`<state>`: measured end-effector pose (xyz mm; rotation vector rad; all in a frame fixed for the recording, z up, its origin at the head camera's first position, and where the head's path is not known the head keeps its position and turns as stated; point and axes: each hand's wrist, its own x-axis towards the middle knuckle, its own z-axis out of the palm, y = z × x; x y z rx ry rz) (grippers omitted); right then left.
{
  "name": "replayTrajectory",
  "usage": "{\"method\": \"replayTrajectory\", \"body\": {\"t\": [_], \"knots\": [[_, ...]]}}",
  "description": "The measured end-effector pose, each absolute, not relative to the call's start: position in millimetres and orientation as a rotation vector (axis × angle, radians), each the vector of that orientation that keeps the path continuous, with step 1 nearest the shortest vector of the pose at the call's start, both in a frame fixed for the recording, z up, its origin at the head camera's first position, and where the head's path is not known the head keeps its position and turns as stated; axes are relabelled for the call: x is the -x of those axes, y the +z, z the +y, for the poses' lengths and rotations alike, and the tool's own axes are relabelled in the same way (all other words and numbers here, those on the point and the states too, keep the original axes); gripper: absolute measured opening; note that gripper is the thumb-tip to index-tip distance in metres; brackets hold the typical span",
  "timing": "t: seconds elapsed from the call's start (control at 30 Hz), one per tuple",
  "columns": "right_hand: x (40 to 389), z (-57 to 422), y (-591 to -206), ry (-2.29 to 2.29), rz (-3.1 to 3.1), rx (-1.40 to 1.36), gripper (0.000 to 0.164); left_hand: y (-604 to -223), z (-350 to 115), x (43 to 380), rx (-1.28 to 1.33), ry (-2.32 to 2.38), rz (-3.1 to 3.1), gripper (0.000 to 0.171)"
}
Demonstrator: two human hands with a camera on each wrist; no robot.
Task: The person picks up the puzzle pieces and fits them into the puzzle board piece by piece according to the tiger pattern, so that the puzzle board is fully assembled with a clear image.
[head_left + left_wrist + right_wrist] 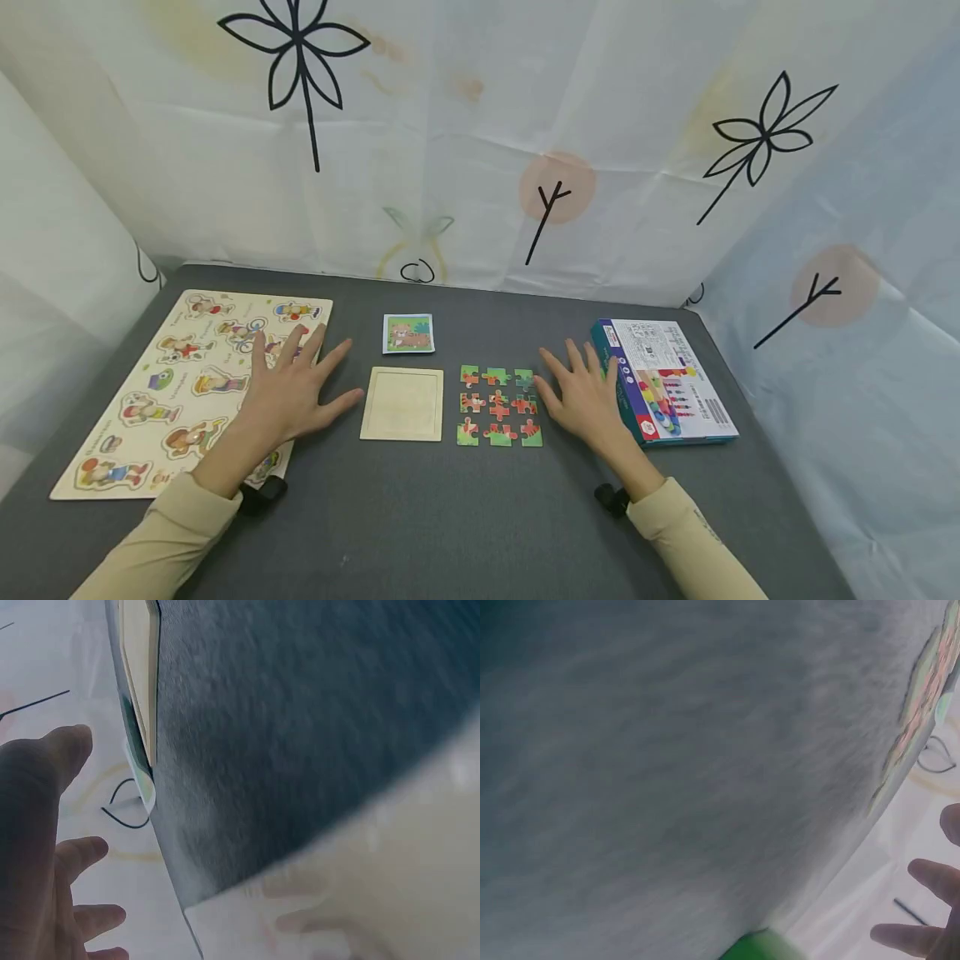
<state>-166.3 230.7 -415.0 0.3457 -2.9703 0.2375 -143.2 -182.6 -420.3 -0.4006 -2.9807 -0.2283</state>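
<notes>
In the head view my left hand [288, 394], fingers spread, is over the right part of a large wooden picture board [142, 379]; nothing is in its grasp. My right hand [585, 392] is also spread and holds nothing, between the jigsaw pieces [498, 407] and a boxed set [678, 383]. The pieces lie apart in rows, green and red printed. Left of them sits a square wooden puzzle tray [402, 404] with a raised rim. Behind the tray lies a small picture card [408, 334] showing a brown animal on green. The left wrist view shows spread fingers [90, 851].
A dark grey table [420, 525] carries everything. White curtains [465, 108] with plant drawings stand along its back and sides. The boxed set lies flat near the right edge, and the picture board fills the left side.
</notes>
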Motion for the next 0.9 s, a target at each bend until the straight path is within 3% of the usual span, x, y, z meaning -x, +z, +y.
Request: {"method": "replayTrajectory", "body": {"t": [0.2, 0.5, 0.9], "knots": [[170, 205, -407, 0.312, -3.001, -0.447, 0.053, -425, -170, 142, 0.497, -0.320, -2.941, 0.082], [175, 172, -399, 0.379, -3.023, -0.665, 0.044, -428, -161, 147, 0.748, -0.635, -2.974, 0.104], [185, 144, -400, 0.404, -3.076, -0.689, 0.041, -430, -160, 155, 0.731, -0.599, -3.111, 0.113]]}}
